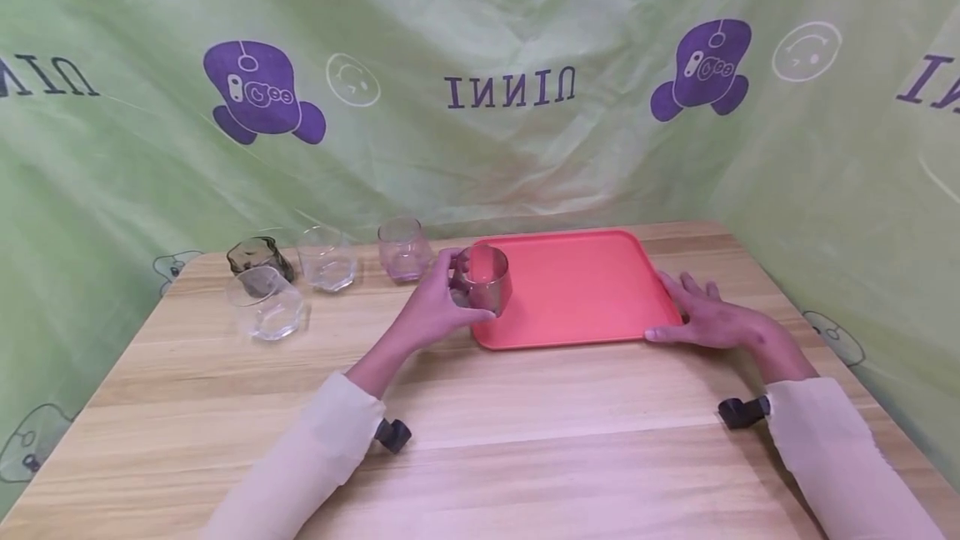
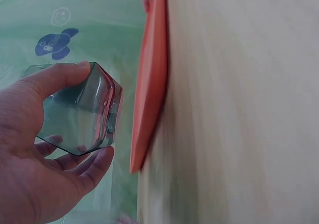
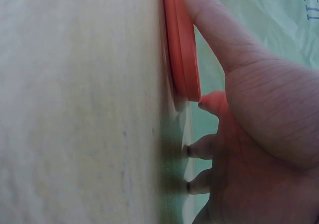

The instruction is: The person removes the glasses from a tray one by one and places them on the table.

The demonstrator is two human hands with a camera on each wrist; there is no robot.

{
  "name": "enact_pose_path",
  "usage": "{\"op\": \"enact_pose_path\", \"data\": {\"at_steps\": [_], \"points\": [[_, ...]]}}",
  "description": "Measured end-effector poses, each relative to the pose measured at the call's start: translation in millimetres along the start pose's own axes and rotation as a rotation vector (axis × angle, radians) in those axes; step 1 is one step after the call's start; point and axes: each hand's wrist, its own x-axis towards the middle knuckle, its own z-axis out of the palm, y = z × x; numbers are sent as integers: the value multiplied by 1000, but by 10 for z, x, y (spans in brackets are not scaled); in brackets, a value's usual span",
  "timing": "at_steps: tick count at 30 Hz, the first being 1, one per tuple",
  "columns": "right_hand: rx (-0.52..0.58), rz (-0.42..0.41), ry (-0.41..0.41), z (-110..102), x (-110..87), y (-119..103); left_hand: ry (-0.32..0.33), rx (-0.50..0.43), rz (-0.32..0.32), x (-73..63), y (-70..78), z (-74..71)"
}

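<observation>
My left hand (image 1: 437, 298) grips a grey-tinted drinking glass (image 1: 491, 282) at the left side of the red tray (image 1: 577, 290). In the left wrist view, thumb and fingers wrap the faceted glass (image 2: 79, 109), and a small gap separates its base from the tray (image 2: 151, 84). At the tray's right end, my right hand (image 1: 708, 317) rests with spread fingers. Its thumb (image 3: 214, 15) lies along the rim and the index finger touches the corner, while the other fingertips are down on the table.
Left of the tray stand a pinkish glass (image 1: 405, 252), a clear glass (image 1: 327, 261), a dark smoky glass (image 1: 262, 261) and a nearer clear glass (image 1: 268, 307). Behind the wooden table (image 1: 525, 440) hangs a green printed cloth (image 1: 480, 157).
</observation>
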Motion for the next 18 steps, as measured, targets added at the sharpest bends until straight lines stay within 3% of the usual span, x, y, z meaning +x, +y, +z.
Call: {"op": "enact_pose_path", "data": {"at_steps": [8, 18], "points": [[-1, 8, -10, 23, 27, -4, 31, 45, -5, -246, -141, -316], [0, 10, -11, 9, 29, -3, 108, 100, -93, -505, -309, -711]]}}
